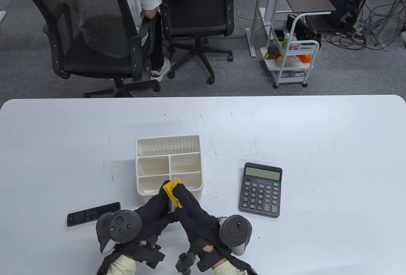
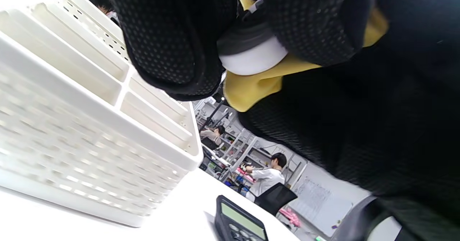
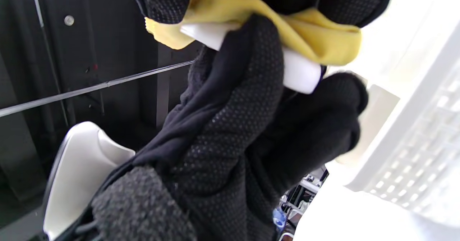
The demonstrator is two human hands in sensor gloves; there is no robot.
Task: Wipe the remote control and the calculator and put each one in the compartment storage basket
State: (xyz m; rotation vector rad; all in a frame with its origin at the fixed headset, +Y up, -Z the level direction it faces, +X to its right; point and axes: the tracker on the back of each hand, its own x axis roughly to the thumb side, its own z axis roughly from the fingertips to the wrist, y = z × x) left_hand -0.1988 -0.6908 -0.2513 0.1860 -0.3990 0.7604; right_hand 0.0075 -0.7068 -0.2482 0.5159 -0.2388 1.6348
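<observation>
My two hands meet just in front of the white compartment basket [image 1: 137,160]. The left hand [image 1: 158,199] grips a small white and grey remote [image 1: 173,205], which also shows in the left wrist view [image 2: 251,55] and in the right wrist view [image 3: 302,76]. My right hand [image 1: 183,194] holds a yellow cloth [image 1: 171,187] pressed round that remote; the cloth [image 3: 316,36] covers most of it. A black remote [image 1: 93,213] lies flat on the table left of my left hand. To the right of the basket lies the dark calculator [image 1: 261,190], untouched, its display end in the left wrist view [image 2: 240,220].
The basket [image 2: 107,126] has a long perforated rear section and smaller front compartments, with nothing visible inside them. Beyond the table's far edge stand two office chairs [image 1: 92,33], one with a seated person, and a white trolley [image 1: 290,62].
</observation>
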